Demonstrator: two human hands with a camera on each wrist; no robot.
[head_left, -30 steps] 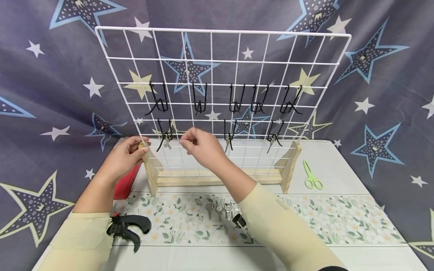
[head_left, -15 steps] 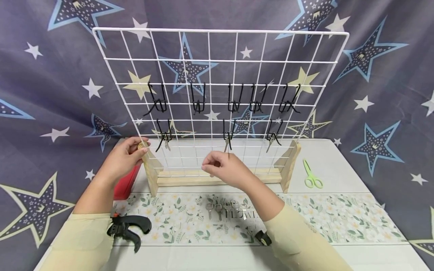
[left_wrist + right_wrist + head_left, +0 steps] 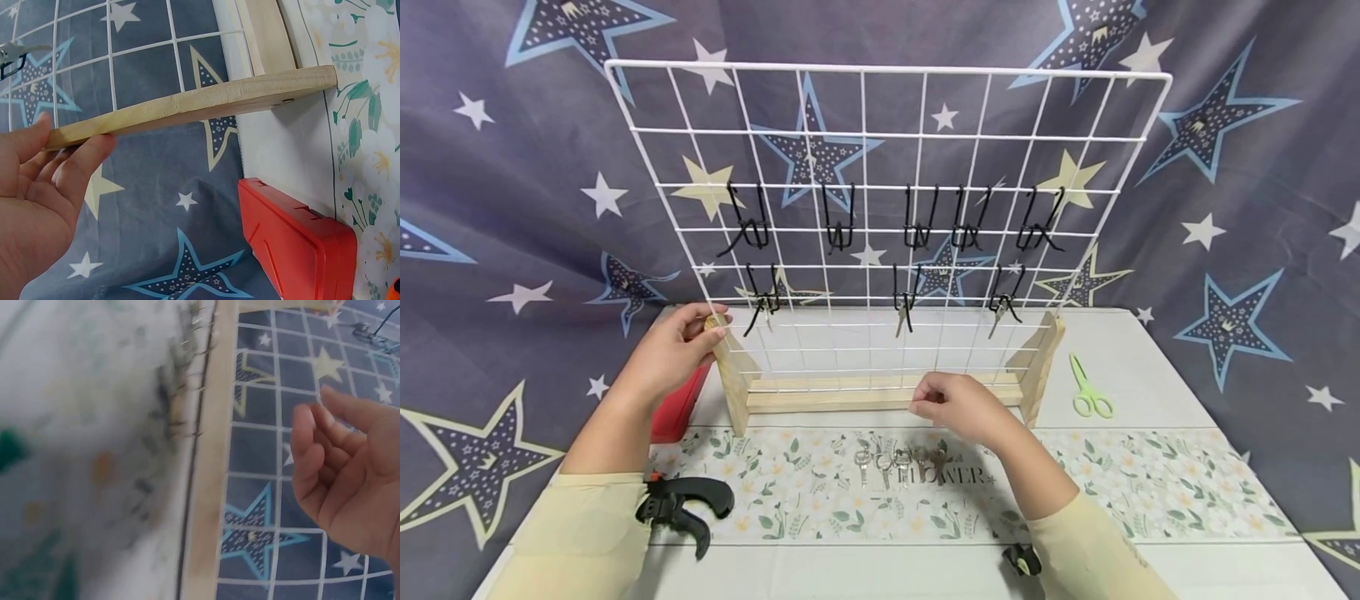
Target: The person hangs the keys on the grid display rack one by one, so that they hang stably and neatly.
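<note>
A white wire grid rack [image 3: 887,70] stands upright on wooden end supports. My left hand [image 3: 673,346] pinches the top of the left wooden support [image 3: 187,103] between thumb and fingers. Low in front of the rack is my right hand [image 3: 962,408], near its bottom wooden rail [image 3: 827,402]. In the right wrist view the right hand's fingers [image 3: 309,459] are loosely curled with nothing between them. Several loose keys [image 3: 862,472] lie in a row on the floral mat below. Small keys hang from the left hook [image 3: 763,300], middle hook [image 3: 904,304] and right hook [image 3: 1003,304] of the lower row.
Several black hooks [image 3: 842,229] hang in a row higher on the grid. A red case [image 3: 300,244] lies beyond the left support. A black clamp-like tool [image 3: 688,504] is beside the left sleeve. Green scissors [image 3: 1086,392] lie right of the rack. Star-patterned cloth [image 3: 1247,225] surrounds the table.
My right hand has come away from the lower hooks, moving down and to the right towards the mat. My left hand has kept its hold on the support.
</note>
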